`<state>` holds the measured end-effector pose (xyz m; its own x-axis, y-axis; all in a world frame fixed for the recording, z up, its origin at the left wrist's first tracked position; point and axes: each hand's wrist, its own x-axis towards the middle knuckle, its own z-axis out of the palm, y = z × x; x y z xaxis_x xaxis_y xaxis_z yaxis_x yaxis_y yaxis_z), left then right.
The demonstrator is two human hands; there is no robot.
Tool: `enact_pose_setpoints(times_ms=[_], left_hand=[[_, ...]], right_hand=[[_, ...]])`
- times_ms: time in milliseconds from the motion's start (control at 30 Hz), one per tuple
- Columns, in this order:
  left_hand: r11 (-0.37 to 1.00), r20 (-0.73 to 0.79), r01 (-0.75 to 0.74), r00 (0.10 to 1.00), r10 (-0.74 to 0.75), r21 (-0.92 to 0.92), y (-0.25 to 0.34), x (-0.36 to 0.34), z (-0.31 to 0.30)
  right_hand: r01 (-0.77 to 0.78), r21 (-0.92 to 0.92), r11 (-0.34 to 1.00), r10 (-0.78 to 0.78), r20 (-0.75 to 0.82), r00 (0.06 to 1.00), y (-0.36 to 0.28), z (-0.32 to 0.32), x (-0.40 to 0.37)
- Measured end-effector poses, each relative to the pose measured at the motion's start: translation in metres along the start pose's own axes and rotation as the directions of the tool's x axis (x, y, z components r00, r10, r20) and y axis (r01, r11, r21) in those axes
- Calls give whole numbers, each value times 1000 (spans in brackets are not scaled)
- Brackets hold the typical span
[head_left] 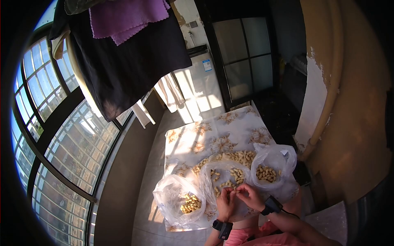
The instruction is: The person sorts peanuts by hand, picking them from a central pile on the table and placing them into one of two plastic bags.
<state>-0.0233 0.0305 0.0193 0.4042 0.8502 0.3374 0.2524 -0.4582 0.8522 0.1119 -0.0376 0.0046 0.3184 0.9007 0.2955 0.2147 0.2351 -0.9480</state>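
My left hand (pixel 225 203) and my right hand (pixel 251 197) meet over the near edge of the middle clear plastic bag (pixel 208 180). The fingers of both are pinched together on a small pale peanut (pixel 234 189), mostly hidden by the fingertips. Unshelled peanuts (pixel 237 175) lie in that middle bag. To the left, an open plastic bag (pixel 166 194) holds a heap of yellowish peanuts (pixel 191 203). On the right, another open bag (pixel 287 158) contains more peanuts (pixel 266 174). A loose pile of peanuts (pixel 242 156) spreads behind the middle bag.
A flowered cloth covers the table (pixel 221 131). Dark clothes (pixel 135 61) and a purple cloth (pixel 127 18) hang above its far left side. A barred window (pixel 78 151) is at left, a white fridge (pixel 201 90) beyond the table, and a pipe (pixel 332 90) runs along the right wall.
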Motion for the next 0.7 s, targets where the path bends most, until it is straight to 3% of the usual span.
enact_pose_setpoints(times_ms=[267, 433, 700], left_hand=[[994, 7, -19, 1000, 19, -109, -12, -1, 3], [995, 22, -19, 1000, 21, -94, -4, -1, -1], [994, 40, -43, 998, 47, -102, -3, -2, 0]], right_hand=[[-56, 87, 995, 57, -7, 998, 4, 0, -1], [-74, 223, 972, 88, -55, 995, 4, 2, -1], [-138, 268, 953, 144, -3, 990, 1, 0, -2]])
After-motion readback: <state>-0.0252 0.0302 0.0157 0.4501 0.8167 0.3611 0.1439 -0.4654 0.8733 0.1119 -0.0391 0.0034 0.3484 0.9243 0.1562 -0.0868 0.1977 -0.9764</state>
